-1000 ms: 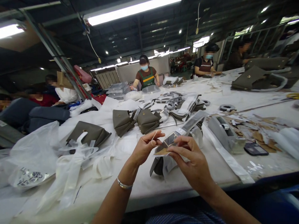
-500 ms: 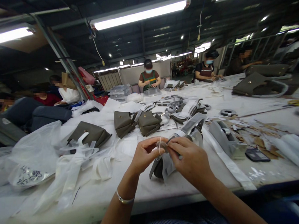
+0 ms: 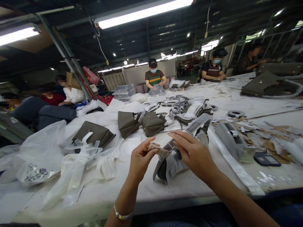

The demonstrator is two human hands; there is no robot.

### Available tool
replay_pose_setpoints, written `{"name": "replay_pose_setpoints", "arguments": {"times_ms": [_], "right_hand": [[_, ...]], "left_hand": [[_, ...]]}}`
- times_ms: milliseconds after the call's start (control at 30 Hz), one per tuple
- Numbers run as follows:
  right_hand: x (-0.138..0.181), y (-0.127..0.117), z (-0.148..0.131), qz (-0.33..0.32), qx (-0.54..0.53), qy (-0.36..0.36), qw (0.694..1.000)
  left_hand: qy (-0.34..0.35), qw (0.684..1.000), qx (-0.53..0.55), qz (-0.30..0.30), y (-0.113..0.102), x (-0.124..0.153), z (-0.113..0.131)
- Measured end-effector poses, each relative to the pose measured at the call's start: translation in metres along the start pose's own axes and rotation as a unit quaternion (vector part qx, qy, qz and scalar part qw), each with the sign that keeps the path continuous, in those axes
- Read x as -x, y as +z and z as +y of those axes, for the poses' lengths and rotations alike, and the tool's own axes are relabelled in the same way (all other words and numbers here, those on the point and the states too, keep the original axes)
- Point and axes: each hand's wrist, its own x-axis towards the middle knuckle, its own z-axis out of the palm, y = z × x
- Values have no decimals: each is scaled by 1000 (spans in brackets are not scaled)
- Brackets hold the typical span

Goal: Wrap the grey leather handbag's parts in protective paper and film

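My left hand (image 3: 140,161) pinches a small beige-grey folded strip (image 3: 154,147) between thumb and fingers. Close beside it, my right hand (image 3: 196,153) has its fingers bent together near the strip's other end. A thin pale line shows by those fingertips, but what they grip is too small to make out. Beneath both hands lies a dark olive bag (image 3: 161,170), partly covered in translucent wrapping (image 3: 175,167) and partly hidden by my right hand. Two olive handbags (image 3: 127,124) stand just beyond, and another olive bag (image 3: 93,133) lies to the left.
A grey tape dispenser (image 3: 233,143) and a dark flat object (image 3: 266,159) sit to the right. White strips (image 3: 73,180) and a big plastic bag (image 3: 40,156) cover the left side. Wrapped straps and bags lie mid-table. Co-workers (image 3: 155,77) sit across the table.
My hands have drawn slightly apart, and the beige-grey strip shows more. The white loop that was around the left fingertips no longer shows there. The view has shifted a little left.
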Motion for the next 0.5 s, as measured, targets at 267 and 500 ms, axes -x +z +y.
{"name": "replay_pose_setpoints", "arguments": {"times_ms": [267, 500], "right_hand": [[-6, -4, 19, -113, 122, -20, 986], [-12, 11, 17, -46, 161, 31, 985]], "left_hand": [[-68, 973, 47, 215, -42, 30, -48], [-11, 938, -84, 337, -36, 82, -50]]}}
